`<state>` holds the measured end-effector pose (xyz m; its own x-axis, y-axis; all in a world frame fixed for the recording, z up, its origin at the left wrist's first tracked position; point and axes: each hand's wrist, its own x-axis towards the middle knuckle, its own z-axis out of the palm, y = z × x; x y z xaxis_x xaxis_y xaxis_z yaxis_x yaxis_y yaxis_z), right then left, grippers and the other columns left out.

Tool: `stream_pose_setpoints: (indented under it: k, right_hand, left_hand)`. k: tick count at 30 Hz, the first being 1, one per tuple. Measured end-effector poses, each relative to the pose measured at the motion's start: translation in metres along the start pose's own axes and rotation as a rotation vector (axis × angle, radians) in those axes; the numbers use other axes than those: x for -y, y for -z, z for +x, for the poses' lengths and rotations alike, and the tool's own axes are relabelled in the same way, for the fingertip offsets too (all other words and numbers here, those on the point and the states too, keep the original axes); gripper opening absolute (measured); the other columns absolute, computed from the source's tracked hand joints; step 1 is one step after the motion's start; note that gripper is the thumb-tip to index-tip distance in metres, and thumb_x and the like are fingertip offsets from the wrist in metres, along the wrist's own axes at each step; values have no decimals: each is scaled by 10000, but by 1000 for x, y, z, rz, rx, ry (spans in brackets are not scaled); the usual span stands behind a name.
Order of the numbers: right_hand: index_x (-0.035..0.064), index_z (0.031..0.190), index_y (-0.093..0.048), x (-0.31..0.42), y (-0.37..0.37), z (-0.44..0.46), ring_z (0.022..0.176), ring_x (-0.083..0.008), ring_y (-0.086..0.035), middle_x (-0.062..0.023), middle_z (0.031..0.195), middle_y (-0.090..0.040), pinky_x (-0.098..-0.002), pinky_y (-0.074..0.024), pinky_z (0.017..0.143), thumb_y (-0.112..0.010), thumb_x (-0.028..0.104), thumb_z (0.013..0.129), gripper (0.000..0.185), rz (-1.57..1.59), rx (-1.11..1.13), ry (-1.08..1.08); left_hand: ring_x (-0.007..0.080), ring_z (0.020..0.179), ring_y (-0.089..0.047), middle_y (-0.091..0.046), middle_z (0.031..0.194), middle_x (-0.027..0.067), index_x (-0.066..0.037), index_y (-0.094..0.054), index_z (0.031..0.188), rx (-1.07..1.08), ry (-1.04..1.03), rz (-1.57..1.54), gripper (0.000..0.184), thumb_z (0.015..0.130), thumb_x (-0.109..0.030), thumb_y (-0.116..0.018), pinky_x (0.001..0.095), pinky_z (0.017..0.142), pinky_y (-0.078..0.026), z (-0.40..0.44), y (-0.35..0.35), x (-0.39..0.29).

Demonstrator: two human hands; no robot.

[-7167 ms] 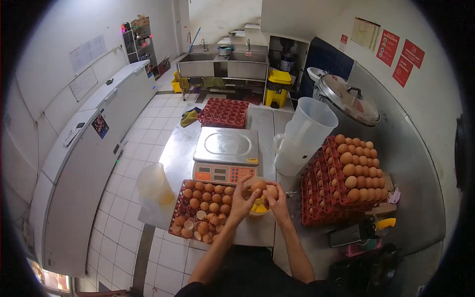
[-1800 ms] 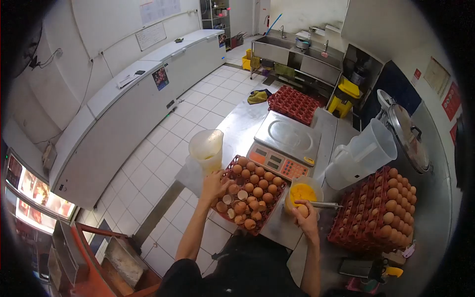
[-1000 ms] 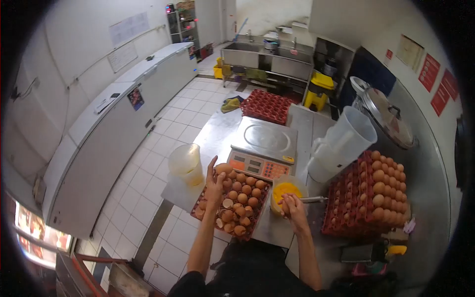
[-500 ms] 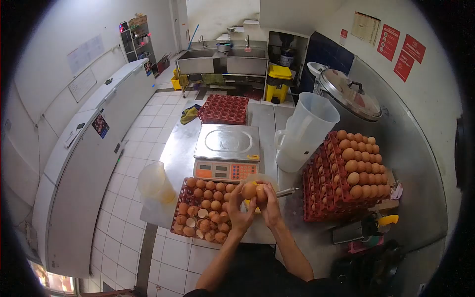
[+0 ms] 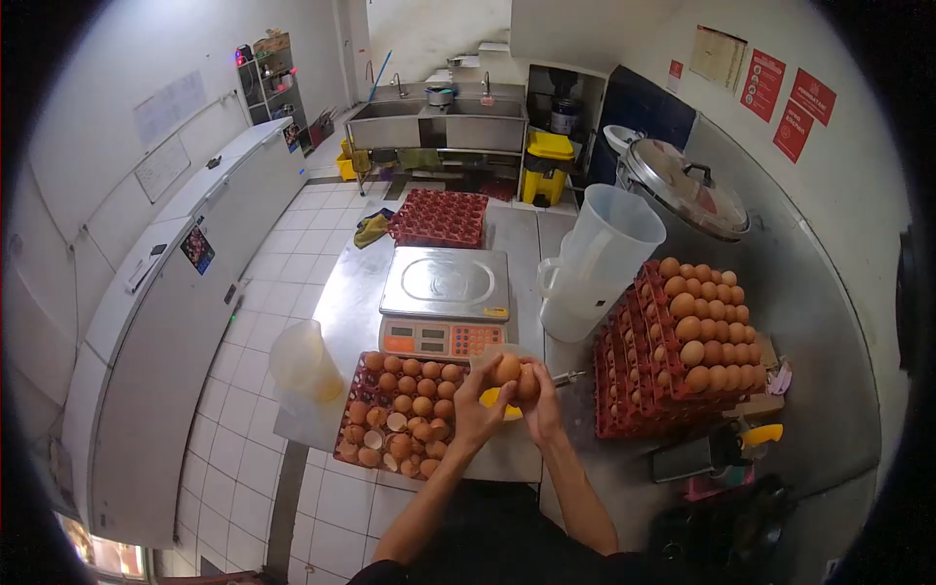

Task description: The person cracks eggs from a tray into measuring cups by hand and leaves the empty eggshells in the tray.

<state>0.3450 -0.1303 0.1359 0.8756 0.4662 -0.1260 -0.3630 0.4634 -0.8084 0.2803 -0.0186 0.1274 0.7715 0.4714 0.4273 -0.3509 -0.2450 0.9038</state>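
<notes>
Both hands are together over a bowl [image 5: 481, 363] with yellow egg in it, partly hidden by the fingers. In my left hand [image 5: 477, 405] is a brown egg [image 5: 507, 368], gripped between thumb and fingers. My right hand [image 5: 543, 409] is closed around a second brown egg [image 5: 528, 383], which touches the first. Whether either shell is whole or cracked, I cannot tell. Left of my hands lies a red egg tray [image 5: 343, 429], with whole eggs in its far rows and broken shells [image 5: 397, 422] heaped at the near side.
A scale [image 5: 446, 283] stands beyond the tray, with stacked red trays [image 5: 439, 216] behind it. To the right are a tall plastic jug [image 5: 609, 253] and a stack of full egg trays [image 5: 634, 361]. A smaller jug [image 5: 304, 361] stands at the left table edge. A metal utensil [image 5: 568, 378] projects beside the bowl.
My hands have shifted slightly right. The left egg now sits higher, and the right egg is tucked further into the right hand. A yellow streak between them no longer shows.
</notes>
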Motion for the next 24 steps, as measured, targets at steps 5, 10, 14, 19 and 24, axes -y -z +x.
stream_pose_setpoints:
  k: [5, 10, 14, 19, 24]
  right_hand:
    - [103, 1220, -503, 0, 17, 7, 926, -172, -625, -88, 1159, -594, -336, -522, 751, -495, 238, 1052, 216, 93, 35, -80]
    - [56, 1359, -455, 22, 4, 11, 834, -156, -635, -118, 1168, -617, -317, -530, 753, -567, 244, 1056, 373, -113, 236, -140]
    - [26, 1403, -446, 28, 16, 21, 864, -146, -639, -96, 1120, -639, -285, -532, 765, -611, 296, 1050, 474, -305, 333, -162]
    - [-4, 1369, -530, 31, 13, 27, 988, -166, -667, -83, 1097, -659, -307, -561, 856, -689, 246, 1007, 467, -750, 271, 104]
    - [-11, 1332, -576, 47, 9, 21, 1047, -199, -678, -125, 1150, -670, -333, -568, 890, -732, 151, 932, 459, -1039, 341, 284]
  left_hand:
    - [249, 1133, -646, -575, 1298, 136, -16, -406, 1457, -37, 161, -204, 598, 926, -26, -682, 325, 958, -560, 13, 11, 14]
    - [241, 1172, -619, -567, 1297, 128, -63, -409, 1467, 295, 285, -35, 625, 910, -31, -689, 325, 925, -563, 35, 33, -14]
    - [212, 1147, -640, -626, 1304, 153, -64, -516, 1430, 423, 64, -5, 561, 919, -84, -744, 326, 996, -539, 49, 40, -2]
    - [236, 1088, -705, -734, 1172, 159, -42, -647, 1308, 478, 13, 96, 448, 887, -134, -771, 341, 946, -549, 60, 41, -4]
    - [293, 1081, -713, -736, 1160, 154, -43, -663, 1273, 469, 12, 147, 440, 861, -140, -781, 372, 945, -552, 64, 42, -6]
